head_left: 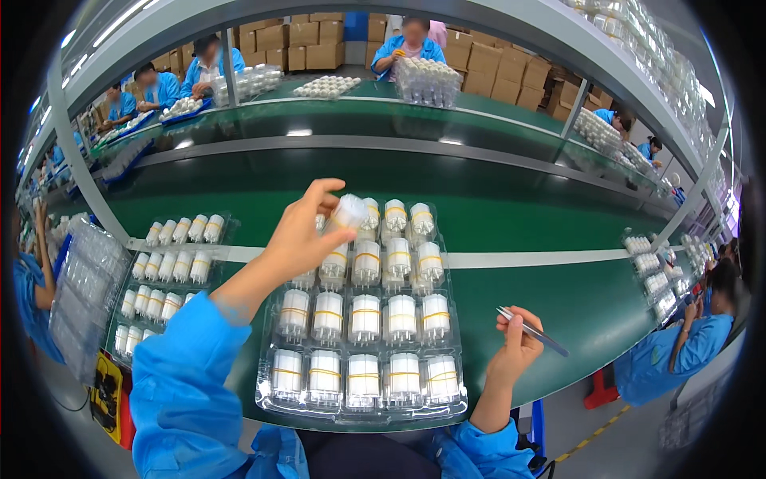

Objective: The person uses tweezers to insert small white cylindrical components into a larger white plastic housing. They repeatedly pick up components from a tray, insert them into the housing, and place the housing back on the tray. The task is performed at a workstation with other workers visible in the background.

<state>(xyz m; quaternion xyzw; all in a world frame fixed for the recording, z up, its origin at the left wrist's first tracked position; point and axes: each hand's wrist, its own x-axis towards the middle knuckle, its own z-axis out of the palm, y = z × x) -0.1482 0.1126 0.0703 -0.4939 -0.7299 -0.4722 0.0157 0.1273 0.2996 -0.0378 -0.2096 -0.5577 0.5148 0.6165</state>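
Observation:
My left hand (302,227) is raised over the far left part of a clear plastic tray (363,416). Thumb and fingers close around a white cylindrical part (349,212), slightly blurred and tilted. Rows of similar white cylinders (365,318), each with a yellow band and metal pins at its lower end, fill most of the tray below. Beside the tray's right edge, my right hand (512,351) grips a pair of metal tweezers (536,332), their tips pointing up and left, apart from the cylinders. My left hand hides some of the tray's far left pockets.
To the left lies another tray of banded cylinders (163,267), beside a stack of clear trays (88,295). The green work surface (519,207) runs across, with a grey frame post (88,152) at left. Co-workers in blue sit across and at both sides.

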